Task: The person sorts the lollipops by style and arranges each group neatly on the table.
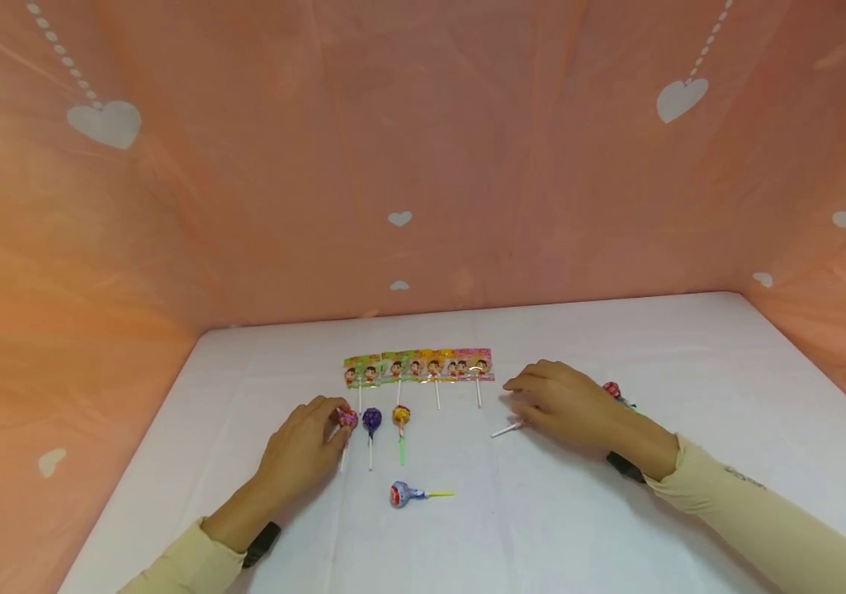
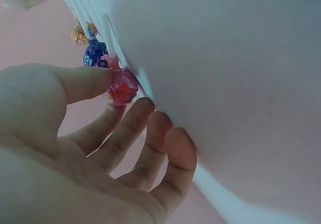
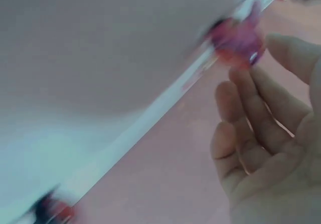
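Note:
My left hand [image 1: 302, 445] pinches the pink-wrapped round head of a lollipop [image 2: 123, 87] between thumb and index finger. Its white stick points toward the front of the table. Right beside it lie a purple lollipop [image 1: 371, 419] and a yellow one with a green stick [image 1: 402, 415]. To the right, my right hand [image 1: 567, 404] has its thumb and fingertips at another pink lollipop [image 3: 238, 42], blurred in the right wrist view. In the head view that lollipop's head is mostly hidden by the hand, while its white stick [image 1: 504, 431] sticks out leftward.
Behind these, several flat lollipops in green, orange and pink packets [image 1: 433, 365] form a row. A light-blue lollipop with a yellow stick [image 1: 400, 494] lies sideways nearer the front. Past the right wrist is a red lollipop [image 1: 612, 389]. Pink cloth [image 1: 467, 165] walls the white table [image 1: 578, 528].

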